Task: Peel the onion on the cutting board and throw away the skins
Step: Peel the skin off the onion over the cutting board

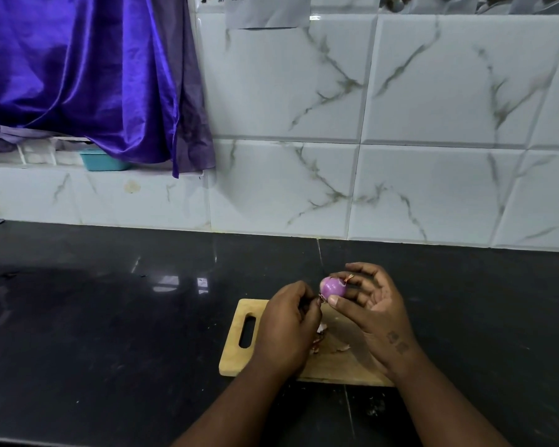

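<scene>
A small purple onion (pixel 332 288) is held above the far edge of the wooden cutting board (pixel 239 356). My right hand (pixel 375 311) grips it between thumb and curled fingers; a shred of dry skin sticks up at its top. My left hand (pixel 288 330) is just left of the onion, its fingers curled and pinching a thin strip of skin (pixel 320 297). Loose skin pieces (pixel 331 345) lie on the board between my hands, partly hidden by them.
The board lies on a black counter (pixel 110 333) against a white marble-patterned tile wall (pixel 368 156). A purple cloth (pixel 88 75) hangs at the upper left over a ledge with a teal container (pixel 102 161). Small skin crumbs (pixel 376 409) speckle the counter near the board.
</scene>
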Action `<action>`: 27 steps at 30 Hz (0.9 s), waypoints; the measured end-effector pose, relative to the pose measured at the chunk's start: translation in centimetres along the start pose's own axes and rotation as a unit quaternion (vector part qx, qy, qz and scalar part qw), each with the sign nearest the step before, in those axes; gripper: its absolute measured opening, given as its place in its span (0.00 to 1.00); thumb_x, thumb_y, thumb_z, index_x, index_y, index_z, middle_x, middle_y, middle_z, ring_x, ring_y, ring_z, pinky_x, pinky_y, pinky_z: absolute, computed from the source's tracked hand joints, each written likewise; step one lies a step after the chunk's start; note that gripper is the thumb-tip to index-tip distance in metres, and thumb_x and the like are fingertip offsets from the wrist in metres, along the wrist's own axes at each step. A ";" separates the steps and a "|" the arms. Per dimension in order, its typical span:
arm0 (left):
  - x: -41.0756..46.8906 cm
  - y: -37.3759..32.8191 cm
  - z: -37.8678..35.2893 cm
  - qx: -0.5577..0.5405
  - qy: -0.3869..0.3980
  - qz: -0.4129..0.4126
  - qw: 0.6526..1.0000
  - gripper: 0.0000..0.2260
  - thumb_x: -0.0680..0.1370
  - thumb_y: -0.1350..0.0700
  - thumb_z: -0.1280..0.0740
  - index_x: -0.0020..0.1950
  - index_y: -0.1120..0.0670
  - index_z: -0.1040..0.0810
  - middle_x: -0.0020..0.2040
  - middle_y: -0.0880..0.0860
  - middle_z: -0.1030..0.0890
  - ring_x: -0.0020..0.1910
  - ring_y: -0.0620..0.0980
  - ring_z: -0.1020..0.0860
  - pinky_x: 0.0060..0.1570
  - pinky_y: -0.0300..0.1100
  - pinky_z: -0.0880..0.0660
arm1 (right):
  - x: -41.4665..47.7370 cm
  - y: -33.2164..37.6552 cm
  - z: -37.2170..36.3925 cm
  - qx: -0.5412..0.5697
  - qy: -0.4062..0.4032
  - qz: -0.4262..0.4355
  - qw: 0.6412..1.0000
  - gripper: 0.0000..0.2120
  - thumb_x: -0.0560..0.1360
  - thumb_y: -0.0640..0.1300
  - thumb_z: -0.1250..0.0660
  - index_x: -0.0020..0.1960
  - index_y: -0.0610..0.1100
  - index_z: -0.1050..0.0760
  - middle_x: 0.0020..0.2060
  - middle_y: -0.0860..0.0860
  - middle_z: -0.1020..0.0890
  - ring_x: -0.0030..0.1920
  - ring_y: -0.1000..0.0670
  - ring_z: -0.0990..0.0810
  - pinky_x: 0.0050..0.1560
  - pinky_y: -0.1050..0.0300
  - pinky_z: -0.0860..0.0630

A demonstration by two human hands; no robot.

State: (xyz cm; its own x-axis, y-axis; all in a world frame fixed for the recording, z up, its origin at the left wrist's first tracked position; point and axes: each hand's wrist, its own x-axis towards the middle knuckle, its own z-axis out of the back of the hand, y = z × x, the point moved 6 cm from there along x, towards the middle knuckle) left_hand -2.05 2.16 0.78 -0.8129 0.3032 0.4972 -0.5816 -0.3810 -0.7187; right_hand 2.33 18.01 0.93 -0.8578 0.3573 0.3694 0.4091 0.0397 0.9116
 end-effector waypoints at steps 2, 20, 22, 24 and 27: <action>-0.1 -0.5 0.1 -0.005 0.004 -0.017 1.000 0.06 0.82 0.55 0.32 0.45 0.47 0.23 0.42 0.45 0.22 0.42 0.43 0.24 0.39 0.36 0.28 | 0.0 0.1 0.0 -0.001 -0.012 0.001 1.000 0.27 0.70 0.27 0.23 0.64 0.44 0.25 0.55 0.44 0.14 0.53 0.46 0.12 0.48 0.59 0.15; -0.6 -1.1 1.8 0.003 -0.106 -0.085 0.991 0.11 0.74 0.57 0.21 0.55 0.48 0.14 0.50 0.42 0.14 0.48 0.38 0.17 0.48 0.38 0.18 | 0.0 0.1 0.1 0.004 -0.010 -0.027 1.000 0.28 0.69 0.30 0.22 0.65 0.45 0.25 0.53 0.44 0.13 0.50 0.50 0.12 0.48 0.58 0.15; -0.7 -1.3 1.9 0.016 -0.116 -0.097 0.988 0.09 0.75 0.57 0.22 0.54 0.48 0.12 0.49 0.43 0.13 0.47 0.39 0.17 0.48 0.38 0.17 | -0.1 0.3 0.0 -0.011 -0.005 -0.026 1.000 0.28 0.69 0.31 0.21 0.65 0.45 0.25 0.53 0.44 0.13 0.50 0.50 0.11 0.47 0.59 0.15; -0.8 -1.4 2.0 0.031 -0.124 -0.106 0.986 0.06 0.75 0.57 0.22 0.51 0.49 0.12 0.46 0.44 0.13 0.45 0.40 0.17 0.45 0.40 0.17 | -0.1 0.4 0.0 -0.022 -0.003 -0.024 0.999 0.29 0.69 0.32 0.21 0.65 0.45 0.25 0.53 0.44 0.13 0.50 0.51 0.11 0.47 0.60 0.15; -0.8 -1.6 1.9 0.053 -0.123 -0.126 0.983 0.04 0.75 0.58 0.22 0.48 0.50 0.12 0.44 0.44 0.14 0.43 0.41 0.18 0.43 0.40 0.18 | -0.1 0.4 0.0 -0.035 -0.004 -0.020 0.999 0.29 0.68 0.33 0.20 0.65 0.45 0.25 0.52 0.43 0.13 0.50 0.50 0.11 0.46 0.61 0.15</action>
State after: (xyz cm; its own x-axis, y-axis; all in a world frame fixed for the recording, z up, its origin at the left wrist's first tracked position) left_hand -0.53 0.86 2.51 -0.6177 0.1840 0.7646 -0.7541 -0.4146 -0.5094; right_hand 2.54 17.97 1.28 -0.8706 0.3635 0.3315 0.3515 -0.0119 0.9361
